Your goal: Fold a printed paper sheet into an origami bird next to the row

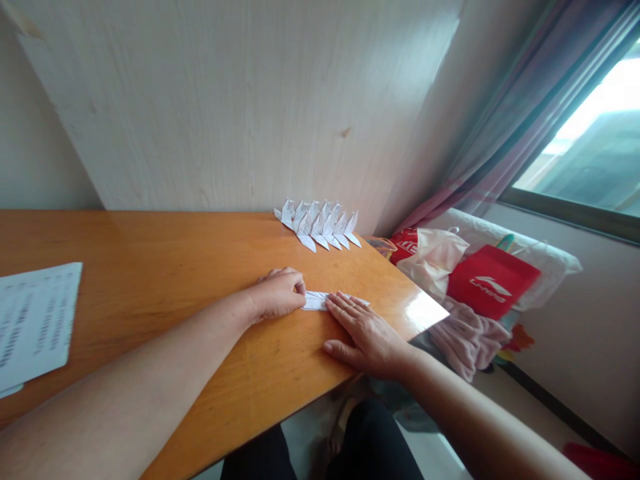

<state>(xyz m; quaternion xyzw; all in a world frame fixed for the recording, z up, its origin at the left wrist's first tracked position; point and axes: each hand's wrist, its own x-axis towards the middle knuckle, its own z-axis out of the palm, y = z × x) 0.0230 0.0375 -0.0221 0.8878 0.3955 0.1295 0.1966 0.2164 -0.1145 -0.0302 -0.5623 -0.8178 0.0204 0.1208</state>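
A narrow strip of folded white paper [316, 301] with printing on it lies flat on the wooden table [190, 260]. My left hand [280, 293] pinches its left end between thumb and curled fingers. Across the strip's right part my right hand [363, 330] lies flat, fingers stretched out and pressing on it, thumb apart on the table. The fingers hide part of the paper; its pointed right tip shows past them. Beyond the hands, several folded paper pieces [320, 223] with upright points stand in rows near the wall.
At the left edge lies a stack of printed sheets [40, 320]. Right of the table are a red bag [493, 283], a cream plastic bag [433, 257] and a pink cloth [473, 337]. A wall [225, 107] rises behind the table; a curtain [505, 113] hangs by the window.
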